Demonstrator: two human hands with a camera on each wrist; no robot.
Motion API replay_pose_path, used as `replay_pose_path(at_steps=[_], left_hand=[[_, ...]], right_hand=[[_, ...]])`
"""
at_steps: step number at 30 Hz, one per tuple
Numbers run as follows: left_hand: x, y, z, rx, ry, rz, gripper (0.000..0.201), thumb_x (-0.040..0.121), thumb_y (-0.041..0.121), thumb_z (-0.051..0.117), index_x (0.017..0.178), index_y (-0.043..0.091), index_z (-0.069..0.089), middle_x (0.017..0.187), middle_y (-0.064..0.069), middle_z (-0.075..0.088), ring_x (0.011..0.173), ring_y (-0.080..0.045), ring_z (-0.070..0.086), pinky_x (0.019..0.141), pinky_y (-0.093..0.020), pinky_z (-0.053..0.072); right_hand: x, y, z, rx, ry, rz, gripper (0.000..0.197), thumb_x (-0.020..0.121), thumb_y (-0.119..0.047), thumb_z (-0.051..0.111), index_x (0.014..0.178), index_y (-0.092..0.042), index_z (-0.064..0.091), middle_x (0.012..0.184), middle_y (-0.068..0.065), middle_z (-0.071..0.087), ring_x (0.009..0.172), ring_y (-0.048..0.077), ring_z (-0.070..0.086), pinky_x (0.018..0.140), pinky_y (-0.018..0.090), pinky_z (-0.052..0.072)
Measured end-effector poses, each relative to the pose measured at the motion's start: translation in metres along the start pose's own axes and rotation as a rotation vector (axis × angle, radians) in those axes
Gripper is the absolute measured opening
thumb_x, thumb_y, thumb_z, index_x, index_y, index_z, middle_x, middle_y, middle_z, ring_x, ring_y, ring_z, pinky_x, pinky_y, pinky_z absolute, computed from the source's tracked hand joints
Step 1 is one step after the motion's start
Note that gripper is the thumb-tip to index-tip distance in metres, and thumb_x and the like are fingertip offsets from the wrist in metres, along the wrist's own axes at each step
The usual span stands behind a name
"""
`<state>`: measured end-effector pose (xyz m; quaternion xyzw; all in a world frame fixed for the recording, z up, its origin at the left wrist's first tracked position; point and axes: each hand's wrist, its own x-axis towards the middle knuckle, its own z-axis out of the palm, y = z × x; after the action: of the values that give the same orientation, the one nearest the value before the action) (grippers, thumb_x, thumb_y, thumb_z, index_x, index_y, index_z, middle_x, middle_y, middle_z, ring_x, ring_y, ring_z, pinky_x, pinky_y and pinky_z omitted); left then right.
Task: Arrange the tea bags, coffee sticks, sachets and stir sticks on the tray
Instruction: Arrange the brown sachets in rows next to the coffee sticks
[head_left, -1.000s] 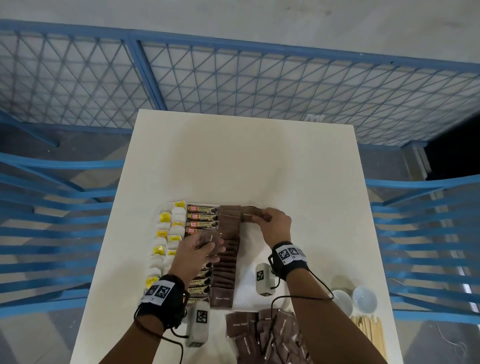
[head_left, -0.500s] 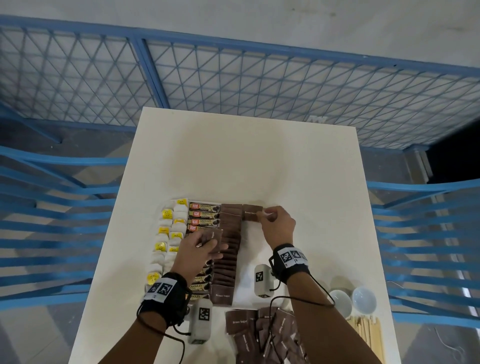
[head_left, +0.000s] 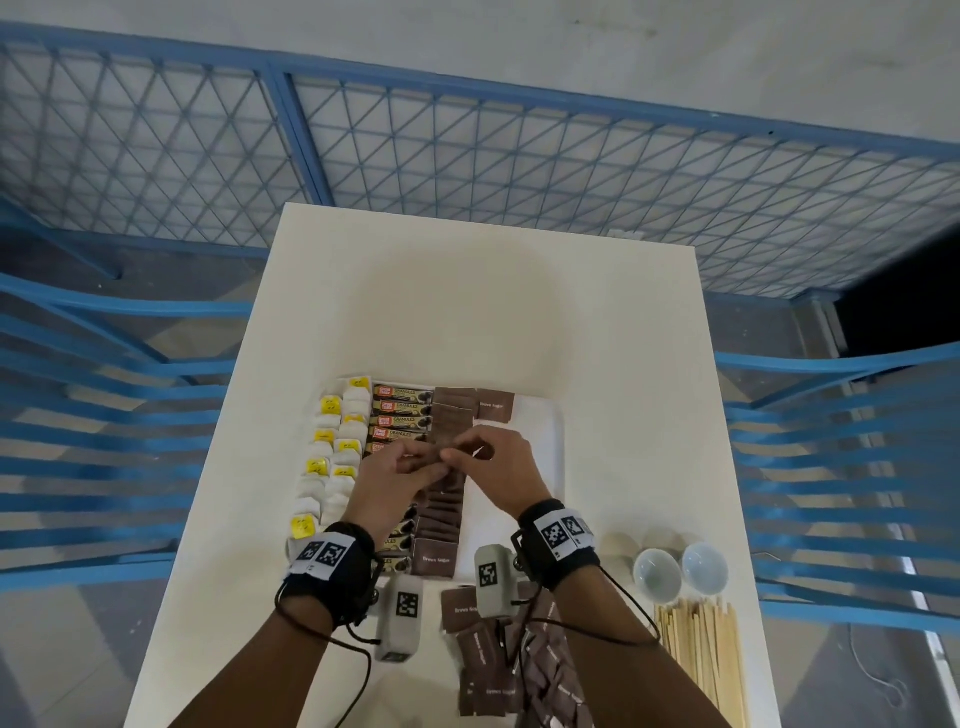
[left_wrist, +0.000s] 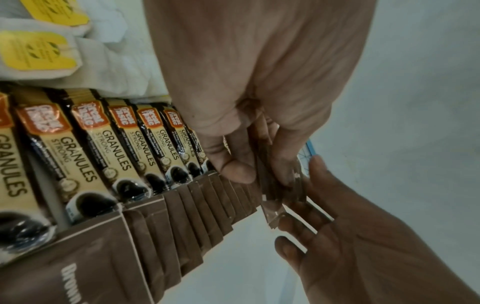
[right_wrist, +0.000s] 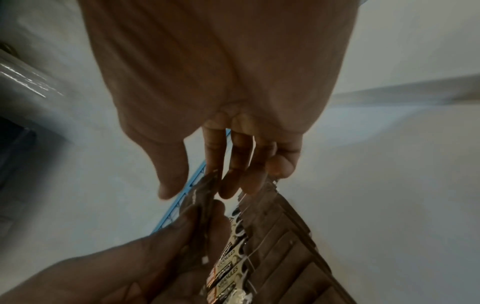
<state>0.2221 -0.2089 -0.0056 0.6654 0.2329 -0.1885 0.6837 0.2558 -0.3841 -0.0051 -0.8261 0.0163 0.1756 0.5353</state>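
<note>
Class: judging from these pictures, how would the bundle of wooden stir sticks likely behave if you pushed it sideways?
The wooden stir sticks lie loose and unbound, so they would probably scatter. They look thin and flat: likely light, sliding rather than rolling. They sit beside the table edge, so some might fall.

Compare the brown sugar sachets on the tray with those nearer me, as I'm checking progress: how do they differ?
The brown sugar sachets on the white tray lie in a neat overlapping column beside the coffee sticks; the brown sugar sachets off the tray lie in a loose, jumbled heap on the white table. Both share the same brown wrapper.
</note>
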Motion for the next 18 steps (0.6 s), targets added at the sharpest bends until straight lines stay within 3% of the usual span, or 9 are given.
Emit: replay_pose_path(at_steps=[2, 7, 10, 12, 15, 18], left_hand=[[-0.003, -0.002, 0.000, 0.003, 0.022, 0.027, 0.011, 0.095, 0.012, 0.072, 0.105, 0.013, 0.074, 0.093, -0.006, 0.079, 0.082, -0.023, 0.071, 0.069, -0.039, 0.057], [-0.009, 0.001, 0.006, 0.018, 0.100, 0.056, 0.011, 0.100, 0.015, 0.066, 0.096, 0.018, 0.076, 0.079, -0.004, 0.074, 0.074, -0.022, 0.066, 0.060, -0.036, 0.056], [-0.010, 0.000, 0.005, 0.077, 0.083, 0.079, 0.011, 0.101, 0.016, 0.065, 0.098, 0.016, 0.076, 0.088, -0.016, 0.074, 0.075, -0.026, 0.069, 0.064, -0.040, 0.057], [-0.012, 0.000, 0.004, 0.115, 0.065, 0.101, 0.012, 0.101, 0.017, 0.064, 0.100, 0.016, 0.076, 0.089, -0.012, 0.075, 0.077, -0.023, 0.072, 0.061, -0.037, 0.057], [-0.016, 0.002, 0.004, 0.079, 0.050, 0.074, 0.014, 0.101, 0.020, 0.064, 0.105, 0.014, 0.076, 0.091, -0.010, 0.077, 0.077, -0.020, 0.075, 0.057, -0.032, 0.057], [-0.020, -0.002, 0.004, 0.006, -0.023, 0.012, 0.019, 0.094, 0.020, 0.074, 0.112, 0.013, 0.076, 0.097, -0.011, 0.079, 0.088, -0.030, 0.077, 0.074, -0.042, 0.062]], right_hand=[[-0.003, 0.002, 0.000, 0.055, 0.046, 0.008, 0.010, 0.085, -0.028, 0.080, 0.085, -0.019, 0.076, 0.077, -0.009, 0.072, 0.071, 0.000, 0.064, 0.068, 0.015, 0.049], [-0.010, 0.003, 0.006, 0.097, 0.106, 0.093, 0.018, 0.093, -0.031, 0.069, 0.078, -0.021, 0.072, 0.072, -0.003, 0.071, 0.062, 0.009, 0.061, 0.070, 0.037, 0.056], [-0.013, -0.002, 0.007, 0.115, 0.069, 0.074, 0.013, 0.093, -0.031, 0.070, 0.085, -0.020, 0.072, 0.075, -0.004, 0.072, 0.062, 0.007, 0.062, 0.065, 0.028, 0.053], [-0.014, -0.004, 0.006, 0.132, 0.069, 0.034, 0.007, 0.091, -0.026, 0.073, 0.087, -0.020, 0.073, 0.077, -0.004, 0.073, 0.064, 0.007, 0.064, 0.062, 0.022, 0.050], [-0.014, -0.004, 0.008, 0.104, 0.126, 0.000, 0.007, 0.089, -0.026, 0.073, 0.082, -0.027, 0.073, 0.077, -0.006, 0.073, 0.067, 0.012, 0.067, 0.064, 0.030, 0.054], [-0.016, -0.002, 0.011, 0.095, 0.210, 0.007, 0.016, 0.090, -0.027, 0.071, 0.077, -0.035, 0.069, 0.075, -0.007, 0.071, 0.063, 0.014, 0.063, 0.066, 0.038, 0.058]])
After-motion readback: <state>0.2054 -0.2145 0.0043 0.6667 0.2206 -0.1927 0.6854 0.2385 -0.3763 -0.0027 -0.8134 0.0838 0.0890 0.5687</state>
